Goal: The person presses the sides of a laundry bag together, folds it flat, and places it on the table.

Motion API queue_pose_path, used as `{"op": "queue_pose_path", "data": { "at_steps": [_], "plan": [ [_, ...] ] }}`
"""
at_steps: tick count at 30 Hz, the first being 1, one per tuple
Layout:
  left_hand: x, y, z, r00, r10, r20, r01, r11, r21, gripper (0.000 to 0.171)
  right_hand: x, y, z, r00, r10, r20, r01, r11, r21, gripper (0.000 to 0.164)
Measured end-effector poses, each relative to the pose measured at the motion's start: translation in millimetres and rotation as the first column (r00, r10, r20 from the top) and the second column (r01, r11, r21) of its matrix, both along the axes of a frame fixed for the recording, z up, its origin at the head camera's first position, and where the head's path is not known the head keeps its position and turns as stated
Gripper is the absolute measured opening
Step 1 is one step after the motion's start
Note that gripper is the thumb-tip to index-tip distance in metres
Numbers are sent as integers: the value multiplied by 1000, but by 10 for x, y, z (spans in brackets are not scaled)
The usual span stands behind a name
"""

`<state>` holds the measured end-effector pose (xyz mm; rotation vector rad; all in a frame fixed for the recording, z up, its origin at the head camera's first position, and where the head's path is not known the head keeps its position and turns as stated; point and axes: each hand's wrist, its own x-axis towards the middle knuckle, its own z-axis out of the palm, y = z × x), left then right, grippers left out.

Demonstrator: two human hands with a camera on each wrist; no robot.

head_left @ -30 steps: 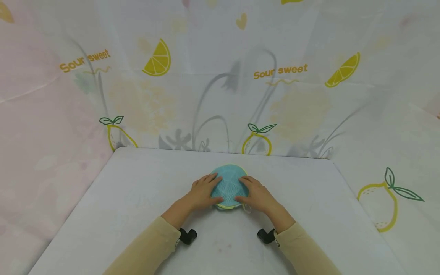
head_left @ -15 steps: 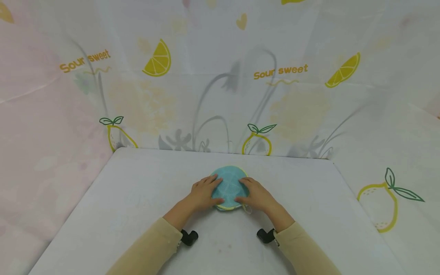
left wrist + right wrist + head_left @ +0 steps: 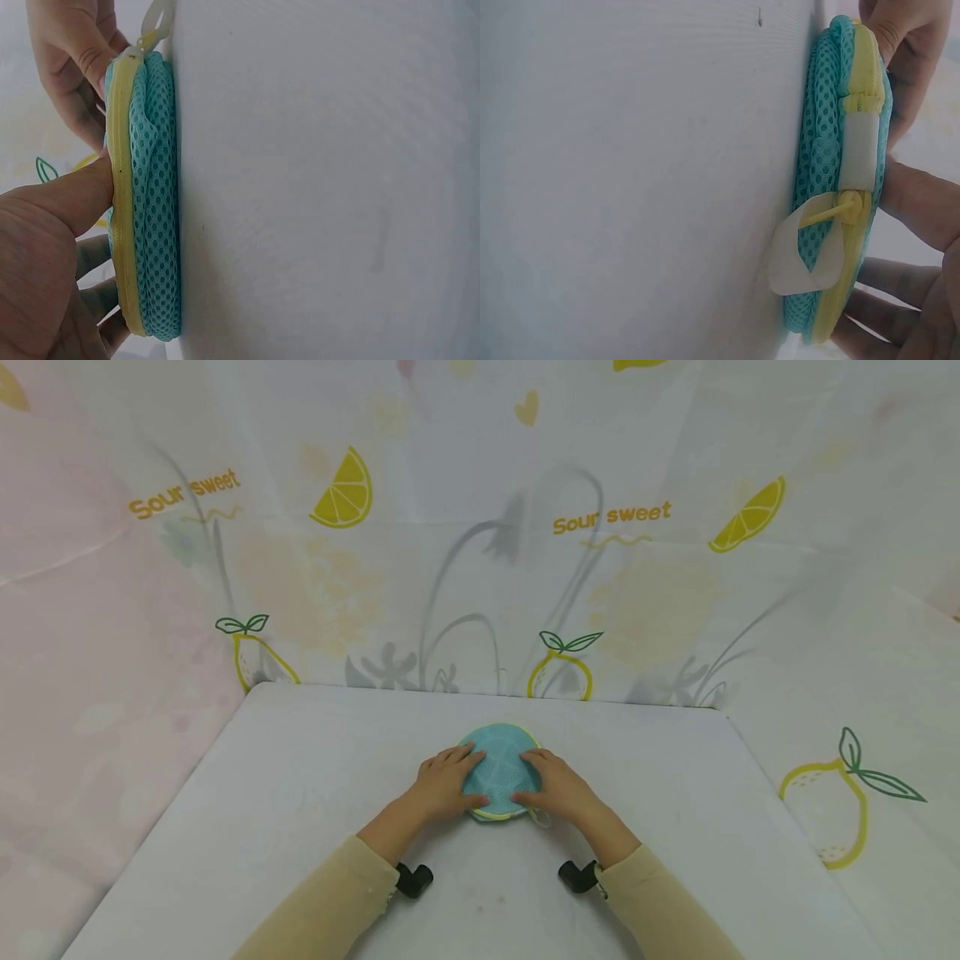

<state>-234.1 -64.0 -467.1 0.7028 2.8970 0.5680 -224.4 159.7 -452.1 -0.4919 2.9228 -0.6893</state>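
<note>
A round, flattened mesh laundry bag [image 3: 501, 772], turquoise with a yellow zipper edge, lies on the white table in the head view. My left hand [image 3: 446, 785] rests on its left side and my right hand [image 3: 558, 785] on its right, fingers spread over the top and thumbs near the front rim. Seen from the left wrist, the yellow zipper band [image 3: 124, 225] runs along the upper edge above folded mesh [image 3: 159, 187]. In the right wrist view, a yellow zipper pull [image 3: 851, 206] carries a white loop [image 3: 780, 262] that hangs beside the bag.
The white table [image 3: 300, 793] reaches back to a fabric backdrop [image 3: 465, 560] printed with lemons and lettering. More printed fabric [image 3: 97, 693] borders the table's sides. Black angled pieces [image 3: 415, 881] sit at both wrists, by the beige sleeves.
Both hands stay in place on the bag. The bag has shifted very slightly toward me, and the left forearm a touch to the right.
</note>
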Motion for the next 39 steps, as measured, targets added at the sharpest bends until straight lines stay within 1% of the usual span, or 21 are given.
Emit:
{"op": "queue_pose_path", "data": {
  "at_steps": [5,10,14,18,24,34,39],
  "plan": [
    [-4,5,-16,1000,4,-1,-4,1000,-19,77,15,-10,16,1000,-16,16,16,1000,-4,74],
    [7,15,4,1000,14,15,-14,999,-30,78,9,-12,27,1000,-11,26,11,1000,-8,73],
    [10,17,11,999,24,22,-23,999,-33,79,4,-17,41,1000,-5,30,5,1000,-11,74],
    [5,18,-4,1000,19,15,-18,1000,-21,79,2,-18,47,999,-4,36,4,1000,-9,74],
    [13,18,-8,1000,16,26,-15,1000,-26,78,-10,-6,8,999,7,31,-6,1000,-16,74],
    [36,31,36,999,18,48,-17,999,-35,78,-31,9,-26,999,-5,46,6,1000,-20,75],
    [44,11,3,999,19,46,-18,999,-33,78,-1,5,-22,999,-5,41,6,999,-36,75]
  ]
}}
